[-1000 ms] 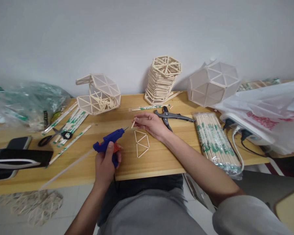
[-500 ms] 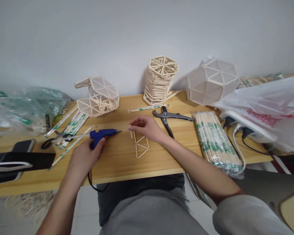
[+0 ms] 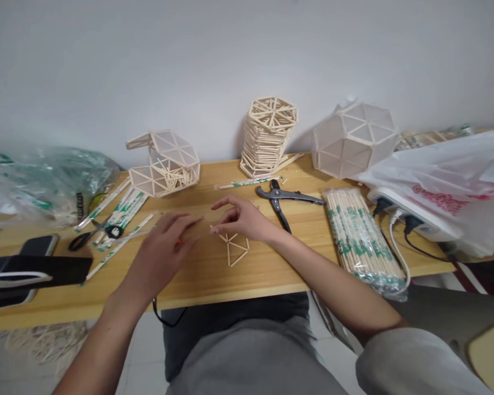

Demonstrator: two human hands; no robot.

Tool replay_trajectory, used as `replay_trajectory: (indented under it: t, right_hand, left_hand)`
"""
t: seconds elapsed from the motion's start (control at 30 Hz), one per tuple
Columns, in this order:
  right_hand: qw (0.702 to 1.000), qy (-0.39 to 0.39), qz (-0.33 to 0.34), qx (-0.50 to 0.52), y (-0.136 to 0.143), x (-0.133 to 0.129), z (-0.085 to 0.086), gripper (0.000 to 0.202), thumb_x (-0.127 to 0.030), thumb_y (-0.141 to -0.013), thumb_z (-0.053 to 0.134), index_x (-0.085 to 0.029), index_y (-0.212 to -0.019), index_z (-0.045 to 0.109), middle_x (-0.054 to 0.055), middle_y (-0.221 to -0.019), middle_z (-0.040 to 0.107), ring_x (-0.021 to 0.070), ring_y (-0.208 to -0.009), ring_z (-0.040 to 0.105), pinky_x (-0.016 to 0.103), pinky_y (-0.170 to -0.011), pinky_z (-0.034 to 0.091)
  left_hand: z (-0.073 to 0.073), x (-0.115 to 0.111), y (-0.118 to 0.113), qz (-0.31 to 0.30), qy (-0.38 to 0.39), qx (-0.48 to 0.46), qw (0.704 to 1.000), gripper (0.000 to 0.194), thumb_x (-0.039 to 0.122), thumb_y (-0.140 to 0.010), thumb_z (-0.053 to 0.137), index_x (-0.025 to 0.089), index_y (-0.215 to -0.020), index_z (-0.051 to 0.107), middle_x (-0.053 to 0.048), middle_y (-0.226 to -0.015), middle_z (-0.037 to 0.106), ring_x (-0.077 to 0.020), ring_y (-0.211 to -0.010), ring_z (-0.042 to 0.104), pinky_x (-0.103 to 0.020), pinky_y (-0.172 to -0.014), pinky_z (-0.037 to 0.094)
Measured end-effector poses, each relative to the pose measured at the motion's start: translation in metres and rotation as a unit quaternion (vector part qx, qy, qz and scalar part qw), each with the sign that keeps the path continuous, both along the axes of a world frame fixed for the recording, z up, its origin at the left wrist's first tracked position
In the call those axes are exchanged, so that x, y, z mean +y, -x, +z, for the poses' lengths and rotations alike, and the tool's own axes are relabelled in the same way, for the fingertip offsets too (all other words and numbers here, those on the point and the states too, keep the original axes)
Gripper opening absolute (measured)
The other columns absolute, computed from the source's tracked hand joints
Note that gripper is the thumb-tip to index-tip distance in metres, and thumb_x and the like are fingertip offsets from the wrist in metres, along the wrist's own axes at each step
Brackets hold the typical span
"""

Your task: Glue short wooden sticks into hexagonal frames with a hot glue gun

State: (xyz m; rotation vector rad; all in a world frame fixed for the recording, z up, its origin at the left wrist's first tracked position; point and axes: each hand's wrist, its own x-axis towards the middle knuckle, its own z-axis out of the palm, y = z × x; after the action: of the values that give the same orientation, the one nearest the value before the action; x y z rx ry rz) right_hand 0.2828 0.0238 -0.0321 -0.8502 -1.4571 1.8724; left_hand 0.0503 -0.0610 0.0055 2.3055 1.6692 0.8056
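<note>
L hand point(image 3: 158, 249) blurred, fingers loosely spread, looks released, in front of glue gun point(image 3: 178, 241), mostly hidden. R hand point(image 3: 247, 219) over far end of small stick frame point(image 3: 238, 246), mid-desk point(image 3: 263, 274); can't tell if its fingertips pinch anything. Cutter point(image 3: 275, 193) just far-right of R hand; scissors point(image 3: 99, 228) left, wrapped stick pack point(image 3: 360, 236) right.

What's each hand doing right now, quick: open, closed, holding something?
Left hand: open, thumb and fingers apart.
Right hand: partly curled by the stick frame; can't tell if it's holding anything.
</note>
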Motion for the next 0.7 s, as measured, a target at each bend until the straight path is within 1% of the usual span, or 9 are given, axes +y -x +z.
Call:
replay_trajectory:
  t: [0.07, 0.1, 0.17, 0.27, 0.33, 0.43, 0.53, 0.6, 0.7]
  right_hand:
    - [1.000, -0.001, 0.024, 0.001, 0.000, -0.001, 0.000, 0.054, -0.025, -0.069, 0.092, -0.023, -0.116, 0.065, -0.003, -0.075, 0.081, 0.0172, -0.068, 0.075, 0.025, -0.064, 0.052]
    - [0.999, -0.001, 0.035, 0.000, 0.000, -0.001, 0.001, 0.057, -0.025, -0.069, 0.092, -0.023, -0.118, 0.064, -0.003, -0.074, 0.080, 0.0171, -0.068, 0.075, 0.025, -0.064, 0.052]
    - [0.998, 0.002, 0.055, -0.001, 0.000, -0.001, 0.001, 0.060, -0.024, -0.067, 0.092, -0.022, -0.120, 0.063, -0.004, -0.072, 0.079, 0.0164, -0.066, 0.074, 0.024, -0.064, 0.052]
    - [0.996, 0.003, 0.084, -0.007, -0.001, -0.002, 0.003, 0.062, -0.023, -0.066, 0.092, -0.020, -0.122, 0.064, -0.005, -0.069, 0.077, 0.0150, -0.063, 0.072, 0.024, -0.063, 0.051]
    - [0.994, -0.007, 0.103, -0.022, -0.003, -0.001, 0.003, 0.061, -0.022, -0.068, 0.091, -0.019, -0.123, 0.066, -0.005, -0.070, 0.078, 0.0146, -0.064, 0.071, 0.023, -0.063, 0.050]
    - [0.992, -0.027, 0.115, -0.050, -0.008, 0.003, 0.003, 0.053, -0.026, -0.074, 0.089, -0.019, -0.122, 0.069, -0.002, -0.074, 0.080, 0.0147, -0.068, 0.072, 0.023, -0.065, 0.049]
    - [0.994, -0.044, 0.086, -0.054, -0.011, 0.010, 0.002, 0.039, -0.031, -0.082, 0.086, -0.018, -0.116, 0.073, 0.000, -0.080, 0.081, 0.0152, -0.074, 0.074, 0.025, -0.070, 0.052]
    - [0.996, -0.054, 0.040, -0.053, -0.012, 0.016, -0.002, 0.026, -0.027, -0.086, 0.081, -0.017, -0.109, 0.075, 0.001, -0.083, 0.080, 0.0147, -0.078, 0.074, 0.025, -0.074, 0.054]
    - [0.992, -0.080, -0.054, -0.082, -0.009, 0.020, -0.009, 0.012, -0.016, -0.088, 0.074, -0.016, -0.100, 0.075, 0.001, -0.083, 0.077, 0.0136, -0.078, 0.071, 0.025, -0.075, 0.054]
  left_hand:
    - [0.002, 0.001, -0.009, -0.078, 0.007, 0.004, 0.997, 0.027, 0.032, -0.106, 0.058, 0.031, -0.130, 0.072, -0.007, -0.129, 0.074, -0.0261, -0.119, 0.070, -0.039, -0.104, 0.055]
    - [0.002, 0.000, -0.013, -0.104, 0.013, 0.007, 0.994, 0.028, 0.029, -0.107, 0.056, 0.031, -0.130, 0.072, -0.007, -0.130, 0.074, -0.0248, -0.120, 0.070, -0.037, -0.104, 0.055]
    - [0.003, 0.000, -0.016, -0.133, 0.031, 0.011, 0.991, 0.027, 0.025, -0.108, 0.053, 0.030, -0.126, 0.074, -0.007, -0.127, 0.076, -0.0237, -0.118, 0.071, -0.036, -0.102, 0.056]
    - [0.002, -0.003, -0.017, -0.136, 0.064, 0.010, 0.989, 0.026, 0.023, -0.107, 0.054, 0.029, -0.115, 0.077, -0.007, -0.113, 0.079, -0.0236, -0.105, 0.074, -0.034, -0.092, 0.056]
    - [0.000, -0.005, -0.016, -0.137, 0.082, -0.006, 0.987, 0.026, 0.022, -0.106, 0.055, 0.030, -0.110, 0.079, -0.005, -0.104, 0.080, -0.0229, -0.097, 0.075, -0.033, -0.089, 0.056]
    - [-0.004, -0.006, -0.011, -0.127, 0.086, -0.027, 0.988, 0.026, 0.026, -0.106, 0.056, 0.032, -0.117, 0.079, -0.004, -0.100, 0.081, -0.0226, -0.094, 0.076, -0.033, -0.090, 0.056]
    - [-0.011, -0.007, -0.002, -0.094, 0.051, -0.012, 0.994, 0.026, 0.033, -0.107, 0.057, 0.032, -0.118, 0.080, -0.005, -0.100, 0.080, -0.0221, -0.091, 0.076, -0.031, -0.085, 0.058]
    - [-0.019, -0.009, 0.001, -0.082, 0.029, 0.004, 0.996, 0.027, 0.033, -0.108, 0.055, 0.029, -0.110, 0.082, -0.004, -0.098, 0.079, -0.0202, -0.089, 0.075, -0.029, -0.082, 0.059]
    - [-0.030, -0.014, -0.002, -0.063, -0.007, 0.024, 0.998, 0.025, 0.031, -0.108, 0.058, 0.025, -0.103, 0.081, -0.004, -0.098, 0.079, -0.0187, -0.092, 0.075, -0.029, -0.086, 0.060]
